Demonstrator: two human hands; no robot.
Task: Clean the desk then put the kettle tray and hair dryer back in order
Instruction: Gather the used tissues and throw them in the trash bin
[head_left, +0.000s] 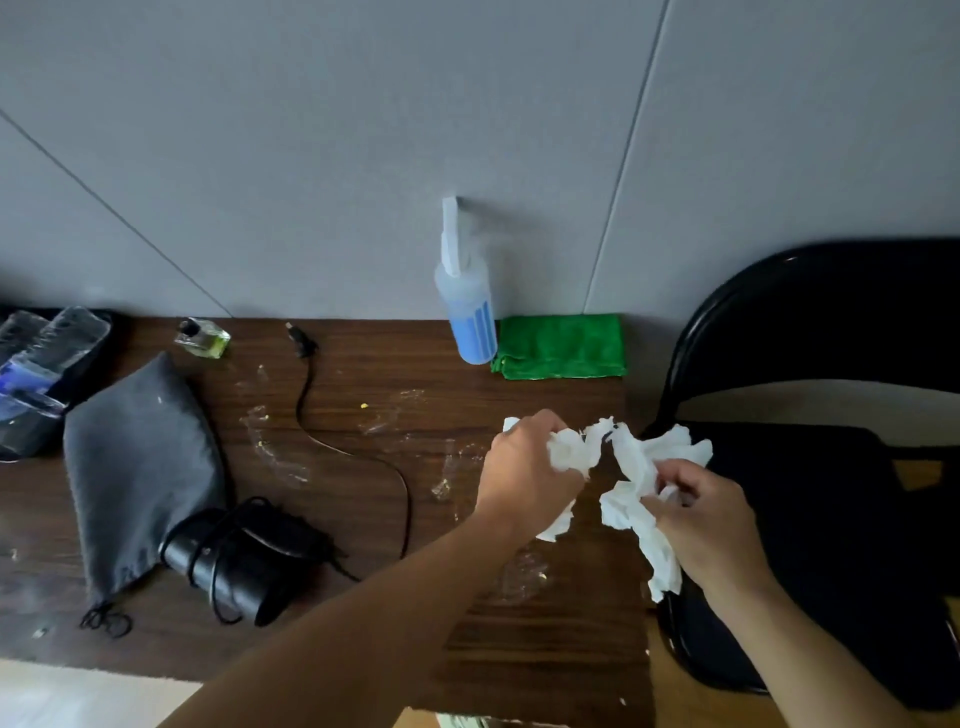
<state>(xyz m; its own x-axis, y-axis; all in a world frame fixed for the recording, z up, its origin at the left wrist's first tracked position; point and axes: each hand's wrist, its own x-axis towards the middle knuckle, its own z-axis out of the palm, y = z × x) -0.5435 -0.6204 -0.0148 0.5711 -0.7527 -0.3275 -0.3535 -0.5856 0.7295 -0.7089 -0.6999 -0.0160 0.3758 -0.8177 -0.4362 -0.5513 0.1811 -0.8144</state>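
Forearms, mine, two, reaching in from the near edge.
Bench (467, 623): dark wood, smeared and crumbed.
Chair (810, 322): black, at the bench's right end.
Pouch (140, 467): grey, drawstring, lying left.
Hair dryer (234, 566): black, cord wound round it, at the pouch's mouth; loose cord (358, 457) runs back toward the wall.
Tray (96, 364): black, far left, holding clear bottles.
Cloth (563, 345): green, folded, against the wall.
Spray bottle (470, 317): blue fluid, upright, just beside the cloth.
Tissue (634, 467): white, crumpled, above the bench's right end; my left hand (524, 467) has its fingers curled round one end, my right hand (706, 519) pinches the other.
Glass bottle (202, 338): small, near the tray.
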